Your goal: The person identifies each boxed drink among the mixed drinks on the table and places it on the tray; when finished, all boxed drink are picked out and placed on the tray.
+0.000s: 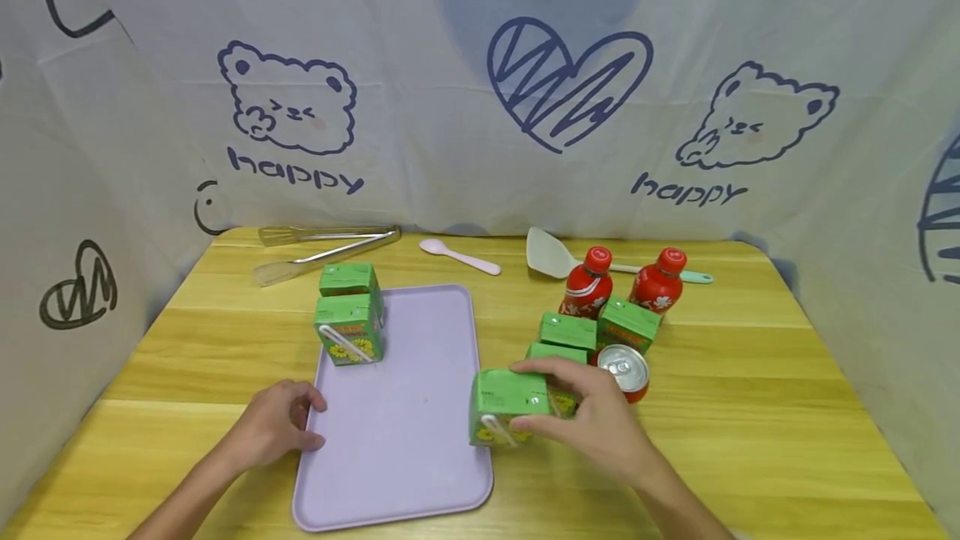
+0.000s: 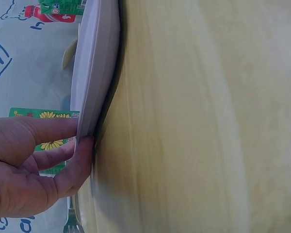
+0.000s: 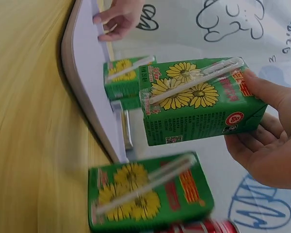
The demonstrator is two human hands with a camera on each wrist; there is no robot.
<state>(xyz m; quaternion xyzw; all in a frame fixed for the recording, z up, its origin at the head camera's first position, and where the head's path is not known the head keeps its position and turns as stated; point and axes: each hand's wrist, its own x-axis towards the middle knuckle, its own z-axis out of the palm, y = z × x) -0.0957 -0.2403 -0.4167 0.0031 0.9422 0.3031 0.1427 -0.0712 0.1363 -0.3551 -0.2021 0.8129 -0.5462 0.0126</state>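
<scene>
My right hand (image 1: 596, 417) grips a green drink carton (image 1: 506, 407) with yellow flowers and a straw on its side. In the right wrist view this carton (image 3: 194, 104) is held upright above the table, and in the head view it overlaps the tray's right edge. My left hand (image 1: 272, 423) pinches the left rim of a light purple tray (image 1: 405, 457) between thumb and fingers. On the tray's far left corner stand two like cartons, a front one (image 1: 351, 332) and one behind it (image 1: 348, 277). Several more green cartons (image 1: 567, 330) stand right of the tray, partly hidden by my right hand.
Beside the right-hand cartons are a red can (image 1: 624, 369) and two red bottles (image 1: 587, 283). Along the back lie metal tongs (image 1: 330, 257), a pink spoon (image 1: 465, 258) and a pale spatula (image 1: 551, 252). White cloth walls (image 1: 435, 148) enclose the table's back and sides.
</scene>
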